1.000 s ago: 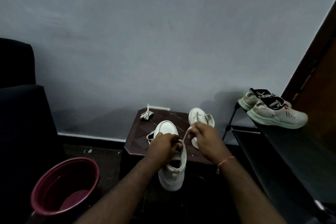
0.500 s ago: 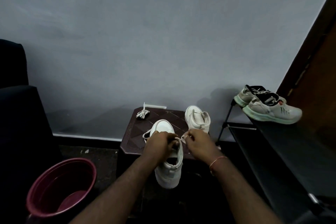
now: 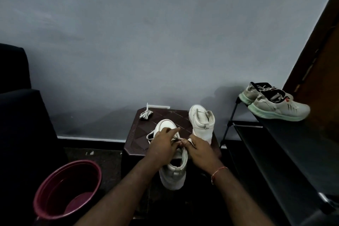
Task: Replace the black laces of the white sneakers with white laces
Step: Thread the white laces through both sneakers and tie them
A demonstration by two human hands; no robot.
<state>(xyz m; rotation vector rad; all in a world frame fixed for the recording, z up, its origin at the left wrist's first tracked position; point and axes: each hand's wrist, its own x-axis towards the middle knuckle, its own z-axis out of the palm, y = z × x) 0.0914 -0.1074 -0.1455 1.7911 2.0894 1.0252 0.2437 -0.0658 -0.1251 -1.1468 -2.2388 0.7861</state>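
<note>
A white high-top sneaker [image 3: 173, 172] lies on a dark brown stool [image 3: 139, 134], toe pointing away from me, heel hanging over the near edge. My left hand [image 3: 163, 147] rests over its eyelets and pinches a white lace [image 3: 178, 140]. My right hand [image 3: 199, 149] pinches the same lace from the right. A loop of that lace shows at the shoe's left side. The second white sneaker [image 3: 201, 124] stands on the stool's right part. A bundled white lace [image 3: 145, 114] lies at the stool's far left corner.
A maroon plastic tub [image 3: 67, 189] sits on the floor at lower left. A black shoe rack [image 3: 286, 152] on the right carries a pair of grey-green running shoes [image 3: 275, 103]. A dark sofa [image 3: 20, 115] fills the left. A grey wall is behind.
My right hand moved left, in toward my left hand over the eyelets, and the stretched lace between them got shorter. My left index finger now points forward over the toe.
</note>
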